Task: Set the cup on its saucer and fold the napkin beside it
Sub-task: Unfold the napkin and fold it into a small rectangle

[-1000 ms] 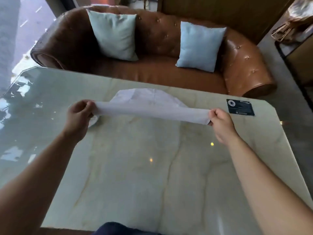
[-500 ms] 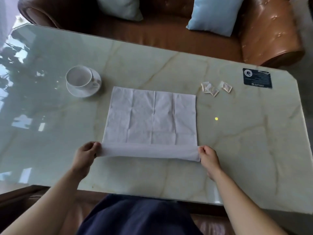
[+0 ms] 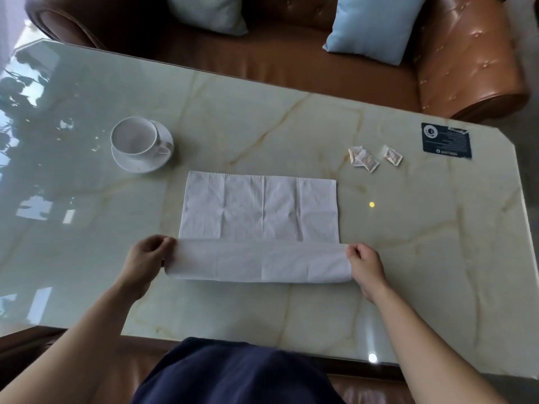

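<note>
A white cup [image 3: 134, 138] stands upright on its white saucer [image 3: 164, 135] at the table's left. To its right a white paper napkin [image 3: 259, 207] lies spread flat on the marble table [image 3: 408, 228]. The napkin's near edge is lifted and curled over toward the far side. My left hand [image 3: 145, 258] pinches the near left corner. My right hand [image 3: 364, 262] pinches the near right corner.
Three small sachets [image 3: 364, 158] lie at the table's right, with a dark card [image 3: 446, 140] beyond them. A brown leather sofa [image 3: 466, 68] with pale blue cushions [image 3: 376, 24] stands behind the table. My dark-clothed lap [image 3: 233, 374] is at the near edge.
One second ago both hands held the napkin stretched in the air. It has since been laid flat on the table, and the near edge has risen and rolled further over.
</note>
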A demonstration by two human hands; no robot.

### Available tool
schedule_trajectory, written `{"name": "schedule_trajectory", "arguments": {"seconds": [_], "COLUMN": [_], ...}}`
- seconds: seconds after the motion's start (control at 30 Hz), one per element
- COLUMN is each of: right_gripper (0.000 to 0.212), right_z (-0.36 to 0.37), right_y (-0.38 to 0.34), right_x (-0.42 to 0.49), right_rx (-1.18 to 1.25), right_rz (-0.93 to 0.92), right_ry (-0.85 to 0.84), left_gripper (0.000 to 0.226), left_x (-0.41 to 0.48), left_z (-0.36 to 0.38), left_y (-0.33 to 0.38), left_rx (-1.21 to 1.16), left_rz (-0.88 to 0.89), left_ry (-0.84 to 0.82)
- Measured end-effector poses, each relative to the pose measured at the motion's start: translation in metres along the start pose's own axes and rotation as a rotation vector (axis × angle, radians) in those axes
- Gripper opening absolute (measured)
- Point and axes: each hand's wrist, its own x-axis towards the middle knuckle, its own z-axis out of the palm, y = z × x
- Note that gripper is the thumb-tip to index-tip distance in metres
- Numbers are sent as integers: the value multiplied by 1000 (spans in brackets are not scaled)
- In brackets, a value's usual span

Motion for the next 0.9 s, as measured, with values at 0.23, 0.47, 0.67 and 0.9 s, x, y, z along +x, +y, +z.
{"name": "schedule_trajectory", "arguments": {"seconds": [0.23,0.47,0.67,0.9], "right_gripper": [23,22,18,19], "right_z": [4,15,27,36], "right_y": [-42,-67,-77,-81], "right_x": [61,117,151,167], "right_rx": [115,84,-23,-95], "right_rz": [28,42,51,72], "right_ry": [57,84,57,93], "left_gripper": [17,22,28,18], "left_x": [63,119,149,165], "left_z": [7,15,27,30], "left_y": [52,73,80,94], "left_rx": [-78,-76,-14,125], "left_rz": [49,22,-21,-12], "left_ry": [2,8,50,73]}}
